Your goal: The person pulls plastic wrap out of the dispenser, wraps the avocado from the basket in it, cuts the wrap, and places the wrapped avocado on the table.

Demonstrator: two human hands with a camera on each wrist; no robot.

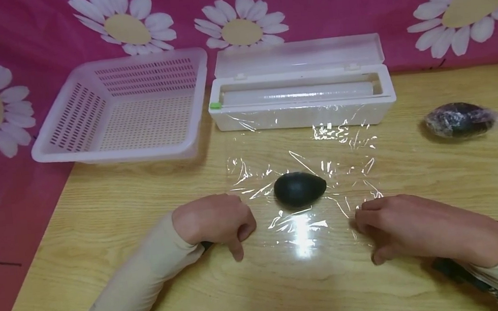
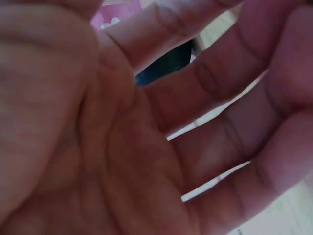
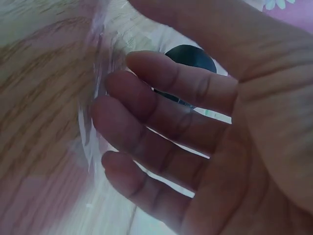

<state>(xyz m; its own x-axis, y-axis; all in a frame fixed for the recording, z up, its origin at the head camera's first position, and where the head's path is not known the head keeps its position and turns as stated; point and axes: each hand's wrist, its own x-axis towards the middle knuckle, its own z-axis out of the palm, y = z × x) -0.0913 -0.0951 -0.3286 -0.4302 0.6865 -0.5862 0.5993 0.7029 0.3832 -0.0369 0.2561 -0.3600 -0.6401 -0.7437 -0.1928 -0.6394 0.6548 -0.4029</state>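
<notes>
A dark, smooth, pear-shaped avocado [image 1: 300, 189] lies on a sheet of clear cling film [image 1: 343, 167] spread over the table. The film runs back to a white dispenser box [image 1: 303, 113] with its lid up and a film roll [image 1: 297, 94] inside. At the film's left side is my left hand [image 1: 216, 221], fingers bent loosely and thumb pointing down; its palm holds nothing in the left wrist view. My right hand [image 1: 410, 225] is at the film's right edge, fingers gently bent. In the right wrist view its fingertips are right at the creased film [image 3: 90, 132], with the avocado beyond.
A pale plastic basket [image 1: 120, 154] with slotted walls stands at the back left. To the right lies another dark avocado-shaped item [image 1: 461, 120] wrapped in film. A green slider [image 1: 215, 106] sits on the dispenser's left front edge. Behind the table hangs a magenta flowered cloth [image 1: 315, 1].
</notes>
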